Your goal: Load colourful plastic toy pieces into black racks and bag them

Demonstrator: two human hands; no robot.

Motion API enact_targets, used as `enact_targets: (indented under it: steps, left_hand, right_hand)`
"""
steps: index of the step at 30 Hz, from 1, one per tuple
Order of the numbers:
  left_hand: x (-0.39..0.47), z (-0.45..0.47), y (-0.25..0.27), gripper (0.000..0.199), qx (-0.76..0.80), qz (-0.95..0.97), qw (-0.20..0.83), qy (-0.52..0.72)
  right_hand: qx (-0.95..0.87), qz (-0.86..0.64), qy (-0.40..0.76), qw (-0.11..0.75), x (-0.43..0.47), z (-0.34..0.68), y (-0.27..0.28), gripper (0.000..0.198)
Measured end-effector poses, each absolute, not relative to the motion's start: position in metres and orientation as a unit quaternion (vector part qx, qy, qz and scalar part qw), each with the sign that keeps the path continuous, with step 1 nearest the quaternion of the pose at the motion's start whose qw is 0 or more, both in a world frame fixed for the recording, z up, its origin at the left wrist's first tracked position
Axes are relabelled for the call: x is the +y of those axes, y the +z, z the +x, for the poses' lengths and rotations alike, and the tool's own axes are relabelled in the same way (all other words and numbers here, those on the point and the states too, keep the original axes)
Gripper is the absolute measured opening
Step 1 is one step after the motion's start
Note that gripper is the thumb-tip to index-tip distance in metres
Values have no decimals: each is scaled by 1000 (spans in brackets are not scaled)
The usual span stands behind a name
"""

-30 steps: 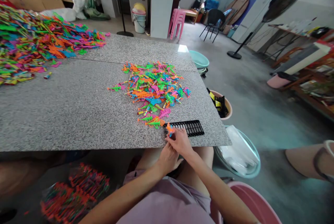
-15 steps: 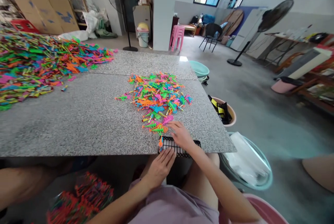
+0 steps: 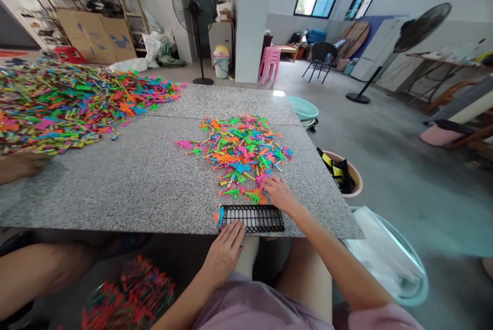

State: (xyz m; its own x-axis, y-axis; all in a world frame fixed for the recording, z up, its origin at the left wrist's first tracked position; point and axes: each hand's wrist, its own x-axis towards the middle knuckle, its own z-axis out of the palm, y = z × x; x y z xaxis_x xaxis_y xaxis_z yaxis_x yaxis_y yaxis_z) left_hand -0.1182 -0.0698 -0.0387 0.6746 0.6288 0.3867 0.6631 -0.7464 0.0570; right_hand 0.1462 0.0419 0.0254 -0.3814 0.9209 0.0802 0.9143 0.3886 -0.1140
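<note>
The right hand [image 3: 280,194], which half a second ago covered part of the black rack [image 3: 265,218], is now clear of it, at the near edge of the small toy pile [image 3: 242,140]. Its fingers are partly bent at a pink toy [image 3: 261,181]; whether they grip it, I cannot tell. The left hand [image 3: 225,253] still lies flat, fingers straight, on the rack's near side, grasping nothing. The rack sits at the table's [image 3: 154,181] front edge, a blue-and-orange toy [image 3: 221,215] at its left end. A co-worker's hand [image 3: 26,166] has appeared beside the large pile [image 3: 77,99].
</note>
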Motion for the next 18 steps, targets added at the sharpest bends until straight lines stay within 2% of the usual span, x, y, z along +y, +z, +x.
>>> enact_targets:
  steps: [3,7,9,11,14,15,18]
  left_hand:
    - [-70,-120,-36,59,-358,-914,30,-186]
    - [-78,-132,-36,61,-362,-913,43,-182]
    - [-80,-136,-37,61,-363,-912,50,-185]
    - [-79,-138,-39,62,-366,-910,49,-191]
    - [-75,-135,-40,63,-379,-905,34,-188]
    - [-73,-133,-39,64,-382,-905,27,-183]
    - [-72,-128,-35,66,-383,-908,3,-170]
  right_hand:
    - [-821,-562,35,94,41,142,26,30]
    - [-801,-577,55,147,44,136,27,36]
    - [-799,-572,89,163,46,129,28,30]
    - [-791,-579,131,148,47,118,27,23]
    - [-763,-605,183,131,50,102,26,27]
    - [-740,-619,206,165,51,101,26,24]
    - [-624,-644,269,350,61,113,29,19]
